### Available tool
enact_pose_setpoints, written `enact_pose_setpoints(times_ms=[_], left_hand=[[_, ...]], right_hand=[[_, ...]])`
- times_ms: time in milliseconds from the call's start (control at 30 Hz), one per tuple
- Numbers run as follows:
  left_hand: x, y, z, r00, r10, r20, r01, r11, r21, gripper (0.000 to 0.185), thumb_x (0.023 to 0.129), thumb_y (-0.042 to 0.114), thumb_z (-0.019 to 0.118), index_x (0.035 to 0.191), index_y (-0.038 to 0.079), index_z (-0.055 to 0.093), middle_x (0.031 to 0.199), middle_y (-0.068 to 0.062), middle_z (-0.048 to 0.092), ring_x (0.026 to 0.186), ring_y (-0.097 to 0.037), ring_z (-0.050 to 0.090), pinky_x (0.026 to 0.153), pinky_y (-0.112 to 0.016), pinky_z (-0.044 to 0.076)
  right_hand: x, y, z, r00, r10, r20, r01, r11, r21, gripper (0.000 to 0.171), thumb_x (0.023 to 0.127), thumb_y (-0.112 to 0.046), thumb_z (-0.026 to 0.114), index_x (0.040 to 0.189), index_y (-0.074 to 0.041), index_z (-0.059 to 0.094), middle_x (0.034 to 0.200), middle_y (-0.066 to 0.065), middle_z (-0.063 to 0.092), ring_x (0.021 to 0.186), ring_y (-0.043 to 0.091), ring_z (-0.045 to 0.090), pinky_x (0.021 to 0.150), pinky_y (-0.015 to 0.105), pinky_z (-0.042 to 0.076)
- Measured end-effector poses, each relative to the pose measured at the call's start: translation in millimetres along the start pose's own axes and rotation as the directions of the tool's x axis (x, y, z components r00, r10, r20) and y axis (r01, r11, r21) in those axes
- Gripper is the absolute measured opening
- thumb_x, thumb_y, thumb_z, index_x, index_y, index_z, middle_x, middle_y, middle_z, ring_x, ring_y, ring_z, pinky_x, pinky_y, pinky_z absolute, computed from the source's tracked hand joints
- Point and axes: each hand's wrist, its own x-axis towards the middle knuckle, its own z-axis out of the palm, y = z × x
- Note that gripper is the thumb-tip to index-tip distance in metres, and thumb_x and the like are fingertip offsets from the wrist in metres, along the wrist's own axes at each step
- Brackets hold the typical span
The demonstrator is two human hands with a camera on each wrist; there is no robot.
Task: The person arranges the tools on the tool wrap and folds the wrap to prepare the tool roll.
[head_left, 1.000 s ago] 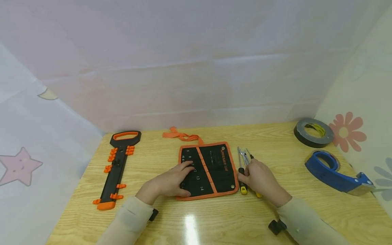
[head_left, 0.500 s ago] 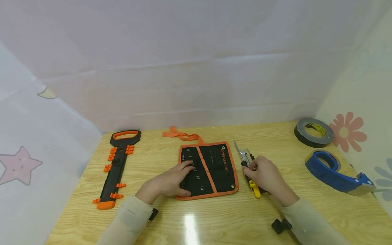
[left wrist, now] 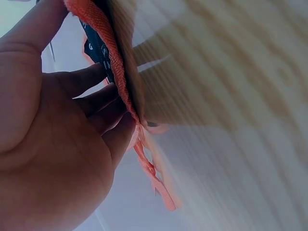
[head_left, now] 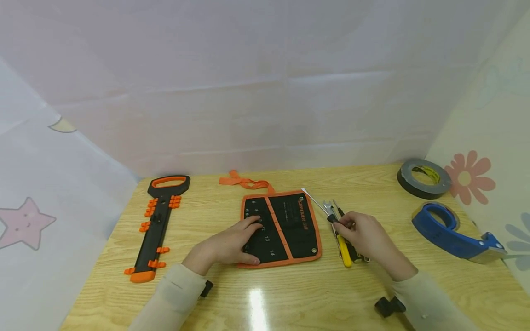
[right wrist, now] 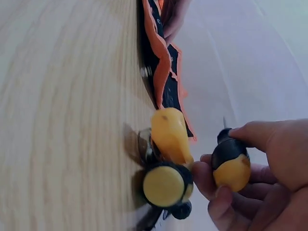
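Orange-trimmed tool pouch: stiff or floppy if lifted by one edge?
Probably floppy: the tool pouch looks like thin fabric lying flat, with a loose orange tie strap trailing off. It is likely light, since its numbered pockets look flat. The left hand presses on it, suggesting it may slide on the glossy table.

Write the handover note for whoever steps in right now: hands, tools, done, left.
Left hand: flat on the open tool pouch, pinning it to the table.
Right hand: grips one screwdriver, tip raised over the pouch's right edge.
Other screwdrivers and a wrench lie right of the pouch.
Done: pouch unrolled, one tool picked up.
Left: no tool visibly in a pocket yet.
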Motion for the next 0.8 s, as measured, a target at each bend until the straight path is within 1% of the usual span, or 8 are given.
enact_pose_setpoints(times_ms=[167, 267, 400, 600, 733, 800], left_hand=[[1.1, 0.4, -1.1, 1.000, -0.007, -0.007, 0.007, 1.000, 0.012, 0.096, 0.093, 0.045, 0.085, 0.168, 0.009, 0.037, 0.182, -0.012, 0.017, 0.167, -0.036, 0.023, 0.131, -0.054, 0.034], [1.4, 0.3, -1.6, 1.000, -0.015, -0.007, 0.015, 1.000, 0.022, 0.097, 0.093, 0.045, 0.086, 0.168, 0.010, 0.037, 0.182, -0.011, 0.017, 0.167, -0.035, 0.023, 0.130, -0.054, 0.034], [2.5, -0.9, -1.7, 1.000, -0.021, -0.003, 0.021, 0.999, 0.032, 0.097, 0.093, 0.046, 0.086, 0.169, 0.011, 0.036, 0.182, -0.009, 0.017, 0.167, -0.034, 0.023, 0.130, -0.053, 0.035], [4.0, -2.3, -1.0, 1.000, -0.016, -0.004, 0.016, 0.999, 0.036, 0.098, 0.092, 0.047, 0.086, 0.169, 0.011, 0.037, 0.182, -0.009, 0.017, 0.167, -0.034, 0.023, 0.131, -0.053, 0.035], [4.1, -2.3, -0.4, 1.000, -0.013, -0.007, 0.013, 1.000, 0.027, 0.098, 0.092, 0.046, 0.087, 0.168, 0.011, 0.037, 0.182, -0.009, 0.017, 0.167, -0.034, 0.024, 0.131, -0.053, 0.034], [4.1, -2.2, -0.2, 1.000, -0.012, -0.007, 0.012, 1.000, 0.025, 0.098, 0.092, 0.046, 0.087, 0.168, 0.010, 0.037, 0.182, -0.010, 0.017, 0.167, -0.034, 0.024, 0.131, -0.053, 0.035]], right_hand=[[-1, 4, -3, 0.999, -0.038, 0.030, 0.037, 0.999, 0.029, 0.029, 0.111, -0.024, 0.064, 0.123, 0.002, 0.071, 0.093, 0.005, 0.075, 0.068, 0.012, 0.062, 0.056, 0.028, 0.052], [-2, 7, -4, 0.998, -0.059, 0.034, 0.057, 0.997, 0.043, 0.030, 0.111, -0.022, 0.063, 0.126, 0.003, 0.070, 0.091, 0.005, 0.073, 0.066, 0.014, 0.060, 0.055, 0.029, 0.052], [-3, 9, -8, 0.995, -0.099, 0.027, 0.097, 0.994, 0.047, 0.027, 0.112, -0.021, 0.062, 0.126, 0.001, 0.069, 0.092, 0.007, 0.071, 0.066, 0.014, 0.058, 0.055, 0.028, 0.050], [-6, 12, -12, 0.988, -0.154, -0.005, 0.154, 0.988, -0.023, 0.021, 0.112, -0.019, 0.062, 0.124, -0.004, 0.069, 0.088, 0.003, 0.066, 0.060, 0.012, 0.050, 0.051, 0.029, 0.043], [-7, 13, -13, 0.979, -0.202, -0.027, 0.199, 0.977, -0.081, 0.021, 0.112, -0.020, 0.062, 0.125, -0.005, 0.070, 0.096, 0.002, 0.070, 0.063, 0.010, 0.049, 0.055, 0.028, 0.041], [-8, 15, -14, 0.971, -0.236, -0.043, 0.229, 0.966, -0.123, 0.019, 0.111, -0.019, 0.063, 0.124, -0.007, 0.071, 0.102, 0.002, 0.072, 0.068, 0.008, 0.051, 0.059, 0.027, 0.043]])
